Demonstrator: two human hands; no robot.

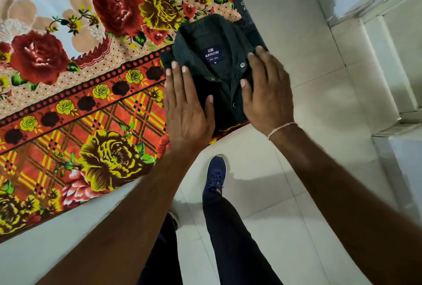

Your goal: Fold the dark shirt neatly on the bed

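Observation:
The dark green shirt lies folded into a compact rectangle at the corner of the bed, collar up, with a blue neck label showing. My left hand rests flat on the shirt's left side, fingers spread. My right hand lies flat on the shirt's right side near the button placket, palm down, fingers apart. Neither hand grips the cloth. The shirt's lower part is hidden under my hands.
A floral bedspread in red, yellow and orange covers the bed. The bed's corner ends just right of the shirt; beyond it is a pale tiled floor. My blue shoe stands on the floor below. A white wall ledge rises at the right.

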